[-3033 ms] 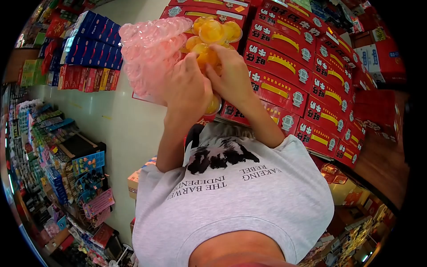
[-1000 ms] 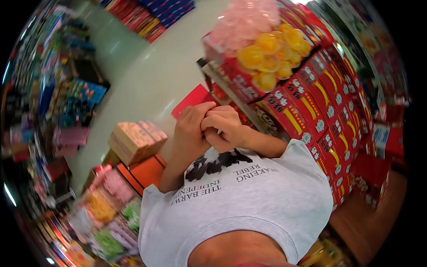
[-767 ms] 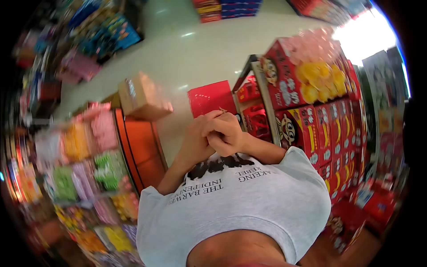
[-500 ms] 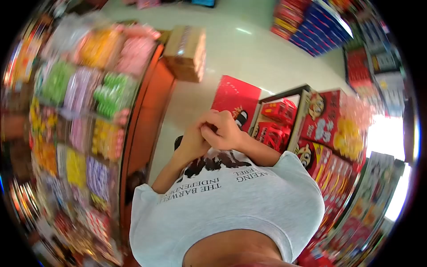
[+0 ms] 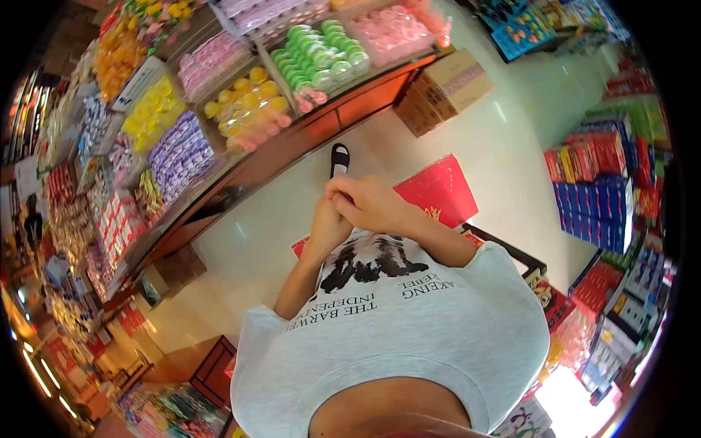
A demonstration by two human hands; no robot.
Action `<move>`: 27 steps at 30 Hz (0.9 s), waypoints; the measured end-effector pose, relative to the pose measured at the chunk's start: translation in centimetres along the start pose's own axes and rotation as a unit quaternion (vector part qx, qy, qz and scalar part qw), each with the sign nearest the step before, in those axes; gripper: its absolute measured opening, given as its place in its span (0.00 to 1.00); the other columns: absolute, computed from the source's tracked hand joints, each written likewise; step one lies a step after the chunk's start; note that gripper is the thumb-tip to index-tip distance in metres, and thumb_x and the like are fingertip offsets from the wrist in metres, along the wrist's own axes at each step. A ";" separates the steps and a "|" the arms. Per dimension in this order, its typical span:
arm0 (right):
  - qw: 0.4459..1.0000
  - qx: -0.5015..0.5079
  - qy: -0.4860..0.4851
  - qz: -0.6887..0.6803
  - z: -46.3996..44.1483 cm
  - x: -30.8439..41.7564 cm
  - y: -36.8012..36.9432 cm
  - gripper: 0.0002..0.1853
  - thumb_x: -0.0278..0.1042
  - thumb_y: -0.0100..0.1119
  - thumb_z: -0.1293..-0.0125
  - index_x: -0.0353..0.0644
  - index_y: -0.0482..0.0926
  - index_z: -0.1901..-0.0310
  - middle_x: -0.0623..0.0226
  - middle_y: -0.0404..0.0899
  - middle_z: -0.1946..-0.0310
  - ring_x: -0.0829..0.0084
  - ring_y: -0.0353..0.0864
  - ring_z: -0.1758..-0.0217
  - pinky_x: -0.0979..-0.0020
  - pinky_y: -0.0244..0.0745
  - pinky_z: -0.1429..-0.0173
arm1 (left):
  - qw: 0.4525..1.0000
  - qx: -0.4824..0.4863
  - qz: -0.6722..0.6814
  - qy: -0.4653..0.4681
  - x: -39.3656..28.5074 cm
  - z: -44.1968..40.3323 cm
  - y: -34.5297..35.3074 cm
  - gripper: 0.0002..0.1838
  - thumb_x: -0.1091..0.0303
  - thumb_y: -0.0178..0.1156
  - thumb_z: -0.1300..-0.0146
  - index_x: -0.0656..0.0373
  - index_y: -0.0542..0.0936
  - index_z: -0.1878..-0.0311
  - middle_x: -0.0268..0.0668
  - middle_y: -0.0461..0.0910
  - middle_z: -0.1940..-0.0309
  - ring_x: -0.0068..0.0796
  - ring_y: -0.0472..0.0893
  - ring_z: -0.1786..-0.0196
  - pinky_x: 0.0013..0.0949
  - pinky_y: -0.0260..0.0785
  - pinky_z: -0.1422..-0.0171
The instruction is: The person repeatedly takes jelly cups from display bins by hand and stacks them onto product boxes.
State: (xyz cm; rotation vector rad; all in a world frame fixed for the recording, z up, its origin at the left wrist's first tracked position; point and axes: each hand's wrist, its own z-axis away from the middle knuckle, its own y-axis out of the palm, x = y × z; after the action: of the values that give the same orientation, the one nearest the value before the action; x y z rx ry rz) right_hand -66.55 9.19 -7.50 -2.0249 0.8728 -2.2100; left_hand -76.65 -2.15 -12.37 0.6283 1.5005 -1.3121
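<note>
My left hand and my right hand are clasped together in front of my chest. The fingers of both are closed and curled against each other, the right hand partly covering the left. No object shows in either hand. Below them is the pale printed T-shirt I wear. Just beyond the hands a foot in a black slide sandal rests on the floor. A red mat lies on the floor to the right of it, partly hidden by my right forearm.
Along the left runs a display counter with bins of wrapped sweets, including green ones and yellow ones. A cardboard box stands at its far end. Stacked red and blue boxes are at the right, beyond pale floor tiles.
My view has turned left, so the counter has swung across the top and the red mat and stacked boxes have shifted right. My hands stay clasped. The sandalled foot now shows beside the counter.
</note>
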 end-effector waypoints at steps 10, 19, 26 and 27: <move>0.981 0.181 -0.035 0.066 -16.7 -1.6 3.2 0.13 0.39 0.53 0.30 0.42 0.75 0.51 0.48 0.82 0.64 0.44 0.82 0.59 0.49 0.74 0.54 | 0.975 -0.209 -0.074 0.011 8.3 -7.0 -9.2 0.05 0.69 0.64 0.45 0.59 0.82 0.66 0.47 0.85 0.71 0.49 0.85 0.67 0.45 0.73 0.67; 0.994 0.076 -0.031 0.069 -29.6 -8.1 7.2 0.16 0.42 0.52 0.32 0.37 0.80 0.54 0.48 0.83 0.60 0.46 0.84 0.59 0.48 0.77 0.53 | 0.960 -0.159 -0.134 -0.188 15.6 -15.2 -19.3 0.14 0.69 0.60 0.38 0.62 0.81 0.49 0.49 0.85 0.60 0.47 0.86 0.61 0.44 0.76 0.52; 0.957 0.163 0.039 0.235 -35.8 -17.2 10.7 0.18 0.41 0.53 0.35 0.33 0.80 0.55 0.45 0.84 0.61 0.47 0.84 0.59 0.48 0.78 0.53 | 0.959 -0.001 -0.130 -0.254 23.8 -19.0 -23.2 0.21 0.52 0.53 0.32 0.62 0.83 0.53 0.48 0.86 0.61 0.48 0.85 0.65 0.46 0.77 0.52; 0.945 0.200 0.027 0.258 -35.8 -16.9 11.0 0.18 0.40 0.54 0.35 0.32 0.81 0.54 0.46 0.84 0.60 0.48 0.85 0.57 0.49 0.78 0.52 | 0.951 0.078 -0.133 -0.269 25.8 -19.8 -23.3 0.25 0.47 0.50 0.32 0.61 0.82 0.51 0.48 0.86 0.61 0.50 0.86 0.63 0.46 0.77 0.51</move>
State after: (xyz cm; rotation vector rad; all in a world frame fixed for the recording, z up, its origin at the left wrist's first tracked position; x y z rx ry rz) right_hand -100.80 19.97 -27.51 -1.3700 0.7642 -1.9508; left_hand -112.90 4.21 -27.94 0.1366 1.0579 -1.6599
